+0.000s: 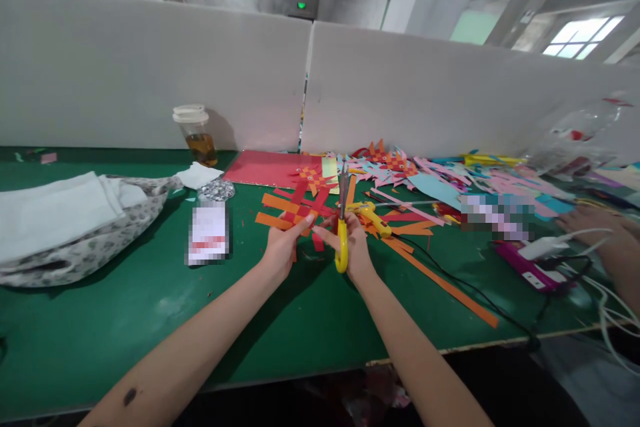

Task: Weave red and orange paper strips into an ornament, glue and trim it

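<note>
Your left hand (pixel 281 245) pinches the woven red-and-orange paper strips (pixel 295 207) flat on the counter (pixel 150 307) while your right hand (pixel 354 247) closes its grip on the yellow scissors (pixel 342 227), blades upright.

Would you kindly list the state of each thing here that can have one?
Scissors: blades nearly closed, pointing up, held in right hand.
Woven paper piece: red and orange strips interlaced, ends loose, gripped by left hand.
Jar: upright, lid on, partly filled with amber liquid.
Cloth bag: lying flat.
</note>
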The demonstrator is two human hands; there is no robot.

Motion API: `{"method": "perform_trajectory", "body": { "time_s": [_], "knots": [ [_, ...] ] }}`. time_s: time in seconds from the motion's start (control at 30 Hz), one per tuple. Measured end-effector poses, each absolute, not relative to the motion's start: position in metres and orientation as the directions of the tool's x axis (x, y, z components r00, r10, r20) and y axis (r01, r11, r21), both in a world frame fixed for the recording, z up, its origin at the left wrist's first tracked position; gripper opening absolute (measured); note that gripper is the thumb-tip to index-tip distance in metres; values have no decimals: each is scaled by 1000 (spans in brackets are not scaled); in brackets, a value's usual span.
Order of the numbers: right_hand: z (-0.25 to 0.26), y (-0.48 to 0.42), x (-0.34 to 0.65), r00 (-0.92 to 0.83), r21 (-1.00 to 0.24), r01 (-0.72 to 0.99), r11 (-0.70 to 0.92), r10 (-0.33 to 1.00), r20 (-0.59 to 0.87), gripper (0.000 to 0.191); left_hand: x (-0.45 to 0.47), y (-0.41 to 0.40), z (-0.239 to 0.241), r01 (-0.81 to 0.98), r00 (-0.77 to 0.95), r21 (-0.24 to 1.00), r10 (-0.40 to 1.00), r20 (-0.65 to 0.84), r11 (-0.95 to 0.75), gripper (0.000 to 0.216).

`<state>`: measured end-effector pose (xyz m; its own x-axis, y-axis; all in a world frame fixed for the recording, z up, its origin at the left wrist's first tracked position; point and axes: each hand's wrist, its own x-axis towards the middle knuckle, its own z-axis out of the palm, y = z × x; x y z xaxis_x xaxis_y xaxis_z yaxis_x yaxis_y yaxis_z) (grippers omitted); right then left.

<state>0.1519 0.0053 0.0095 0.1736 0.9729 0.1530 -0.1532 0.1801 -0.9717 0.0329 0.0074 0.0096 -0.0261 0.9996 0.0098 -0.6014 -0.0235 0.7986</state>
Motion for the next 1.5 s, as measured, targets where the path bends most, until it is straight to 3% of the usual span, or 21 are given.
{"method": "perform_trajectory", "body": {
  "time_s": [0.27,0.53,0.7,0.93,1.07,1.17,1.3,1.5],
  "knots": [
    [10,3,152,172,-979,-156,134,979,106,44,37,4,8,-590,63,807,998,29,14,33],
    [17,4,156,265,-973,-207,106,963,49,45,27,16,10,-662,47,743,995,-86,96,30],
    [17,8,160,349,-950,-282,133,937,28,47,27,19,5,-582,24,807,994,-104,99,30],
    [22,4,161,290,-923,-346,168,955,65,50,17,21,11,-471,167,873,984,-53,127,33],
    [21,3,163,81,-957,-288,14,997,-10,48,0,33,15,-278,150,949,983,-108,147,40],
    [17,4,162,-40,-974,-211,-82,996,-75,50,-4,39,11,-184,96,981,995,-38,55,32],
    [16,3,161,11,-985,-163,-50,999,-52,49,-3,41,9,-222,50,975,999,-16,27,28],
    [24,0,163,71,-974,-224,-2,997,-19,46,-6,42,12,-254,90,962,993,-78,99,32]
  ]
}}
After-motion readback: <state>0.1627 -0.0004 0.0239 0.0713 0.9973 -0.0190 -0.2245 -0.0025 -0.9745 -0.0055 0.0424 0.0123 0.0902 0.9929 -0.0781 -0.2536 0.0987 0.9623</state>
